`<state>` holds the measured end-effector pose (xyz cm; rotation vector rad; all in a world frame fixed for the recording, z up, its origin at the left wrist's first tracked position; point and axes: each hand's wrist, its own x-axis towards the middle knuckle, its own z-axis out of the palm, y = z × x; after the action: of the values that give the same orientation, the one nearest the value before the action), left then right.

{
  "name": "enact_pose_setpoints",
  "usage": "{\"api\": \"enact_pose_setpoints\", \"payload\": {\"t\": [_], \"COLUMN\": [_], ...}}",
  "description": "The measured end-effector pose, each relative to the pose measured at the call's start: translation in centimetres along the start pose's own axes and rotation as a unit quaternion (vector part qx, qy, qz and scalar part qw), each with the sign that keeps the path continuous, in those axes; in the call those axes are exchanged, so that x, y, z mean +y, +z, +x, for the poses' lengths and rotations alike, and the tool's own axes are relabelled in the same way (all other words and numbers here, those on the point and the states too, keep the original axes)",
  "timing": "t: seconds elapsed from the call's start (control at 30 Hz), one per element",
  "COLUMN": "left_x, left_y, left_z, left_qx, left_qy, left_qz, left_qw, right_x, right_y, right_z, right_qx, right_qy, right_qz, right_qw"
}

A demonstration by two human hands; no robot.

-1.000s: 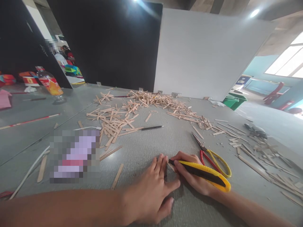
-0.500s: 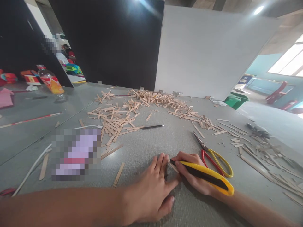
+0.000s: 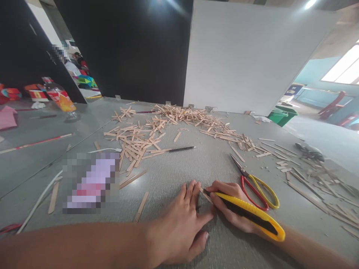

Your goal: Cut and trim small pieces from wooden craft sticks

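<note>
Slanting away leftward, a pale wooden stick (image 3: 206, 198) is being flanked by the half-spread left hand (image 3: 182, 220) and, rightward, a yellow-and-black plastic utility knife (image 3: 249, 215) pinched in the right hand (image 3: 232, 217).

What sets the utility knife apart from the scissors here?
The utility knife is gripped in the right hand; the scissors lie on the tabletop. The utility knife has one solid yellow-and-black handle, while the scissors have two looped handles, one red, one yellow. Both have yellow on their handles.
</note>
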<state>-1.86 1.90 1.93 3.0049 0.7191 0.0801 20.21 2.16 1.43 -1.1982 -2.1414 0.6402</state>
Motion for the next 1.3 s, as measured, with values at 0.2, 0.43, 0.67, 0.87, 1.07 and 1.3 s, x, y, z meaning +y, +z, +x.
{"api": "enact_pose_setpoints", "payload": {"t": [0.2, 0.43, 0.67, 0.87, 1.07, 1.3], "left_x": [-0.2, -0.1, -0.2, -0.2, -0.4, 0.2], "left_y": [0.1, 0.4, 0.2, -0.1, 0.3, 0.8], "left_z": [0.2, 0.1, 0.1, 0.2, 0.0, 0.0], "left_qx": [0.003, 0.013, 0.006, -0.02, 0.007, 0.06], "left_qy": [0.004, 0.002, 0.003, 0.01, 0.017, -0.006], "left_qz": [0.01, 0.014, 0.004, 0.002, 0.018, 0.112], "left_qw": [1.0, 1.0, 1.0, 1.0, 1.0, 0.992], "right_x": [0.5, 0.3, 0.7, 0.9, 0.8, 0.3], "right_y": [-0.1, -0.6, -0.5, -0.1, -0.6, -0.5], "right_z": [-0.2, 0.1, -0.5, -0.9, -0.8, -0.2], "right_qx": [0.003, -0.025, 0.007, 0.028, 0.068, 0.09], "right_qy": [-0.003, -0.018, -0.006, 0.03, 0.09, 0.088], "right_qz": [0.007, 0.03, 0.02, 0.058, 0.124, 0.068], "right_qw": [1.0, 0.999, 1.0, 0.997, 0.986, 0.99]}}
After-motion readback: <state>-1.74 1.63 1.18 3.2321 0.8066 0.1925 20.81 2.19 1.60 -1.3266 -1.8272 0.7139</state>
